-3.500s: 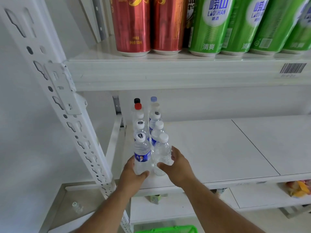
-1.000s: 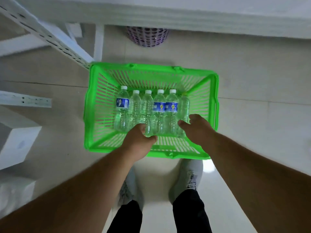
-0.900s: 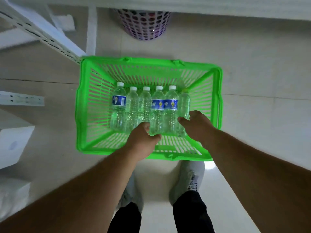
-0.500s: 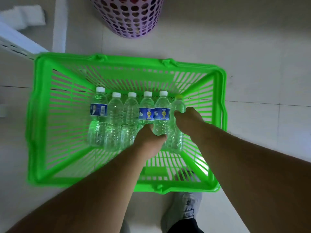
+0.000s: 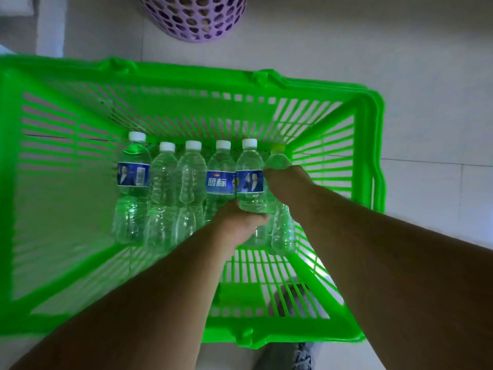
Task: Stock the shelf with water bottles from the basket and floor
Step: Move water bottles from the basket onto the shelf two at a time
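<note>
A green plastic basket (image 5: 186,78) stands on the floor with several clear water bottles lying side by side in it, caps pointing away from me. My left hand (image 5: 237,222) grips the lower part of the blue-labelled bottle with a white cap (image 5: 249,164), second from the right. My right hand (image 5: 288,185) curls round the middle of the rightmost bottle (image 5: 282,236), which has a yellow-green cap. The leftmost bottle (image 5: 132,166) and its neighbours lie untouched.
A purple perforated bin (image 5: 194,20) stands on the tiled floor just beyond the basket. A white shelf upright (image 5: 50,22) shows at the top left. My grey shoe (image 5: 296,353) is under the basket's near edge.
I have turned from the shelf down to the basket. Both hands have reached deeper into it and closed on the two rightmost bottles; the basket now fills more of the view.
</note>
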`<state>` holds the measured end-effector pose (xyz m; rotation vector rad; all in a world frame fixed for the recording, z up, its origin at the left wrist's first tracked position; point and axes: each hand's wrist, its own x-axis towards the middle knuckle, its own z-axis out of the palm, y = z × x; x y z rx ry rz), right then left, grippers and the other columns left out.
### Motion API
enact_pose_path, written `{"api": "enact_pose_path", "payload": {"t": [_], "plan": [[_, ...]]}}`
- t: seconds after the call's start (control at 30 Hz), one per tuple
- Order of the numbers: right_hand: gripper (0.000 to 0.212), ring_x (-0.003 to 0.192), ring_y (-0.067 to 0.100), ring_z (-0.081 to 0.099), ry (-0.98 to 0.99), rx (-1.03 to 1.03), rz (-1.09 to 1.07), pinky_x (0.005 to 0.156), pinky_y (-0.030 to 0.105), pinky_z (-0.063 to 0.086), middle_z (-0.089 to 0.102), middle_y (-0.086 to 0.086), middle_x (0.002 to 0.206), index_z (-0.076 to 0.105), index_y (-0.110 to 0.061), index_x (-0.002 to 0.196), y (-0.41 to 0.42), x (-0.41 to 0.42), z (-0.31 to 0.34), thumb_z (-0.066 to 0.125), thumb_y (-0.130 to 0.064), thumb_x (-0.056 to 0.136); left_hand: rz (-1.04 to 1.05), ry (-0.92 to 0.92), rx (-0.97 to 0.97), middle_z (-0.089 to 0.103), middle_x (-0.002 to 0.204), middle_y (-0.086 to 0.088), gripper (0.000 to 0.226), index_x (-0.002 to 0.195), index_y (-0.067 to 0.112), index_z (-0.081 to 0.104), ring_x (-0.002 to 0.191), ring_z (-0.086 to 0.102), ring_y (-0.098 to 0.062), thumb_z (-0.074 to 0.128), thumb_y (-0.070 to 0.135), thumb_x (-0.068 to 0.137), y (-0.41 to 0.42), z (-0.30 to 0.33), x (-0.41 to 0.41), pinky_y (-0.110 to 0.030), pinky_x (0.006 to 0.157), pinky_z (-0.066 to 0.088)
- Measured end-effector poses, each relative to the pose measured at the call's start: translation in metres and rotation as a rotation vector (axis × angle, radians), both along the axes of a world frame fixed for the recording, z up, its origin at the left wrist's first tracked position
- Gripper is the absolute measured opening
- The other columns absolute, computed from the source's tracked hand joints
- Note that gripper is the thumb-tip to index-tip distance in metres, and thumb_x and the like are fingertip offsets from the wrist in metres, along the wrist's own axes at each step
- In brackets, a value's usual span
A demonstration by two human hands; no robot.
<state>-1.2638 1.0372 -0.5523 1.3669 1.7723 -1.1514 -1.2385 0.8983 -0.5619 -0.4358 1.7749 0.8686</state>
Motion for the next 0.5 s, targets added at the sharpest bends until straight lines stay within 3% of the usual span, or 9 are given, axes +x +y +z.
{"api": "enact_pose_path", "payload": {"t": [0.07, 0.13, 0.17, 0.23, 0.27, 0.33, 0.37, 0.43, 0.5], "plan": [[0.046, 0.066, 0.017, 0.052, -0.002, 0.024, -0.001, 0.050, 0.022, 0.035, 0.056, 0.005, 0.085, 0.057, -0.003, 0.121, 0.000, 0.004, 0.002, 0.065, -0.037, 0.091, 0.078, 0.011, 0.032, 0.031, 0.054, 0.035, 0.038, 0.062, 0.031, 0.048, 0.042, 0.036, 0.015, 0.084, 0.037, 0.074, 0.005, -0.001, 0.004, -0.009, 0.049, 0.029], [0.055, 0.069, 0.018, 0.055, 0.073, 0.027, -0.027, 0.056, 0.023, 0.038, 0.061, 0.008, 0.092, 0.058, -0.004, 0.122, 0.004, 0.009, 0.000, 0.071, -0.044, 0.086, 0.157, -0.020, 0.070, 0.045, 0.053, 0.029, 0.037, 0.065, 0.030, 0.051, 0.049, 0.043, 0.013, 0.087, 0.038, 0.069, 0.003, -0.002, 0.006, -0.013, 0.056, 0.029], [0.061, 0.068, 0.016, 0.055, 0.086, 0.035, -0.051, 0.054, 0.024, 0.038, 0.062, 0.008, 0.097, 0.057, -0.005, 0.123, 0.005, 0.010, 0.006, 0.074, -0.048, 0.083, 0.190, -0.059, 0.102, 0.058, 0.060, 0.022, 0.033, 0.070, 0.031, 0.056, 0.059, 0.050, 0.007, 0.088, 0.040, 0.066, 0.002, 0.001, 0.005, -0.019, 0.061, 0.036], [0.066, 0.068, 0.011, 0.054, 0.105, 0.005, -0.082, 0.051, 0.022, 0.034, 0.064, 0.006, 0.103, 0.057, -0.008, 0.124, 0.005, 0.013, 0.019, 0.076, -0.053, 0.079, 0.191, -0.105, 0.136, 0.071, 0.086, 0.016, 0.034, 0.086, 0.041, 0.064, 0.085, 0.061, -0.007, 0.089, 0.043, 0.062, -0.006, 0.015, 0.003, -0.033, 0.087, 0.043], [0.063, 0.069, 0.011, 0.056, 0.124, -0.025, -0.089, 0.050, 0.022, 0.035, 0.067, 0.005, 0.103, 0.060, -0.009, 0.122, 0.005, 0.016, 0.023, 0.076, -0.053, 0.079, 0.186, -0.125, 0.144, 0.070, 0.105, 0.013, 0.051, 0.103, 0.044, 0.063, 0.102, 0.060, -0.016, 0.090, 0.045, 0.059, -0.012, 0.025, 0.001, -0.045, 0.101, 0.038], [0.051, 0.073, 0.016, 0.065, 0.159, -0.058, -0.081, 0.053, 0.022, 0.040, 0.073, 0.006, 0.099, 0.067, -0.013, 0.111, 0.000, 0.018, 0.042, 0.076, -0.052, 0.079, 0.168, -0.158, 0.142, 0.056, 0.138, -0.004, 0.095, 0.133, 0.030, 0.050, 0.127, 0.050, -0.028, 0.090, 0.049, 0.049, -0.023, 0.048, -0.003, -0.052, 0.111, 0.026], [0.046, 0.077, 0.020, 0.069, 0.182, -0.071, -0.073, 0.057, 0.023, 0.044, 0.074, 0.009, 0.097, 0.069, -0.014, 0.105, -0.005, 0.019, 0.054, 0.075, -0.052, 0.080, 0.185, -0.162, 0.162, 0.058, 0.137, -0.006, 0.094, 0.130, 0.027, 0.052, 0.127, 0.051, -0.027, 0.090, 0.048, 0.046, -0.030, 0.059, -0.005, -0.051, 0.111, 0.024], [0.040, 0.081, 0.025, 0.073, 0.242, -0.107, -0.035, 0.064, 0.030, 0.050, 0.075, 0.013, 0.096, 0.072, -0.015, 0.098, -0.013, 0.021, 0.079, 0.074, -0.051, 0.081, 0.209, -0.163, 0.197, 0.071, 0.118, 0.003, 0.071, 0.116, 0.026, 0.062, 0.116, 0.056, -0.018, 0.089, 0.040, 0.052, -0.045, 0.086, -0.008, -0.044, 0.106, 0.025], [0.040, 0.072, 0.019, 0.070, 0.291, -0.098, 0.011, 0.064, 0.032, 0.053, 0.075, 0.007, 0.087, 0.072, -0.017, 0.094, -0.020, 0.019, 0.111, 0.073, -0.054, 0.080, 0.212, -0.150, 0.213, 0.074, 0.109, 0.008, 0.055, 0.111, 0.027, 0.065, 0.108, 0.057, -0.009, 0.088, 0.032, 0.062, -0.058, 0.118, -0.009, -0.034, 0.096, 0.026]]}}
